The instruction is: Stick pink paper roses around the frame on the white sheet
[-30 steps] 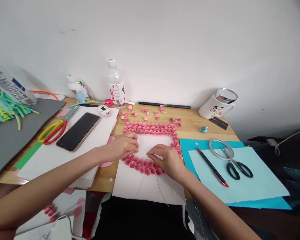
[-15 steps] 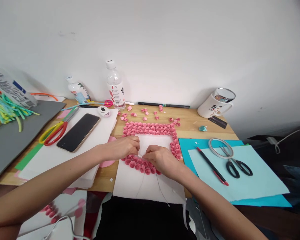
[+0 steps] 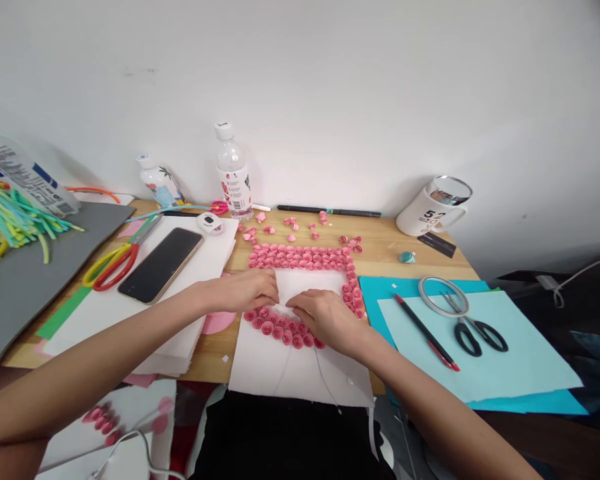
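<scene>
A white sheet of paper (image 3: 300,377) lies at the table's front edge, with pink rolled paper roses (image 3: 267,327) set on it in a rough frame shape. Over the left side of this frame is my left hand (image 3: 253,288), its fingers pressed together and pointing down. My right hand (image 3: 325,317) leans in from the right across the lower row of roses, fingers bent and thumb closed in. The fingertips of both hands almost meet above the bare white middle. Something small and pale shows between them, too small to name. Thin grey lines run down the paper below the roses.
Loose pink roses (image 3: 291,237) lie behind the sheet. To the left are a phone (image 3: 161,265), scissors (image 3: 113,265) and a water bottle (image 3: 235,177). On the right are blue paper (image 3: 520,353), black-handled scissors (image 3: 480,338), a tape roll (image 3: 425,290), a pen (image 3: 425,330) and a mug (image 3: 420,212).
My right hand's fingers have lifted and straightened slightly, and my left hand has shifted a little upward. The whole view has moved slightly; the roses lie as before.
</scene>
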The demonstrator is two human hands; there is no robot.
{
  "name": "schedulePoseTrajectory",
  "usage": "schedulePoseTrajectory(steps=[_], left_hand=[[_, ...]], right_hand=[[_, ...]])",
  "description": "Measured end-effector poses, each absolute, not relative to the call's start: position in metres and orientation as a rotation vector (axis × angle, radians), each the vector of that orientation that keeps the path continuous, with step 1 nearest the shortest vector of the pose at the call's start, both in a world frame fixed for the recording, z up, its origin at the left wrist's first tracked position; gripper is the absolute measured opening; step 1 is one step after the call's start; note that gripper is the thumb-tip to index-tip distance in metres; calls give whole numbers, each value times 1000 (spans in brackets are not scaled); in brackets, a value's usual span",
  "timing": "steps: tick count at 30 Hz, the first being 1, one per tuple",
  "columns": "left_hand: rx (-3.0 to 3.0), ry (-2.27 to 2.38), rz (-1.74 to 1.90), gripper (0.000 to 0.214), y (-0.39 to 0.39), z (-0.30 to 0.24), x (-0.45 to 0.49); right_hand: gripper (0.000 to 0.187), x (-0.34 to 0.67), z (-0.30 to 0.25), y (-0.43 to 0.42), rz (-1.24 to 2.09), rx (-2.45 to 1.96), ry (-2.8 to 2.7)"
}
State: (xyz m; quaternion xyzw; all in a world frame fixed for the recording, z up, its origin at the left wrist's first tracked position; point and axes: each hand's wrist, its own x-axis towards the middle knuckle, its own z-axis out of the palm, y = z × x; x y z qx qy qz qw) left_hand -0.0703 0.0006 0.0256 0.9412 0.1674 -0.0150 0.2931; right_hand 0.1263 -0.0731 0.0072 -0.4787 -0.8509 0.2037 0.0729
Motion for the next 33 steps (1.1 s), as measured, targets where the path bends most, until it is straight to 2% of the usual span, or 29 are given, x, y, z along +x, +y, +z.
schedulePoseTrajectory(steps=[6, 11, 16, 22, 33], left_hand=[[2448, 610, 97, 22, 4, 15, -72], [2463, 484, 32, 27, 6, 14, -65], [2479, 612, -95, 21, 1, 22, -60], [2499, 611, -194, 26, -3, 27, -58], [2612, 463, -146, 31, -6, 13, -58]], right_hand=[[26, 126, 10, -73, 718, -1488, -2450], [26, 126, 8, -72, 709, -1452, -2494], [26, 126, 5, -72, 691, -1460, -2515], [26, 126, 6, -72, 726, -1479, -2539], [27, 122, 9, -70, 681, -1516, -2632]])
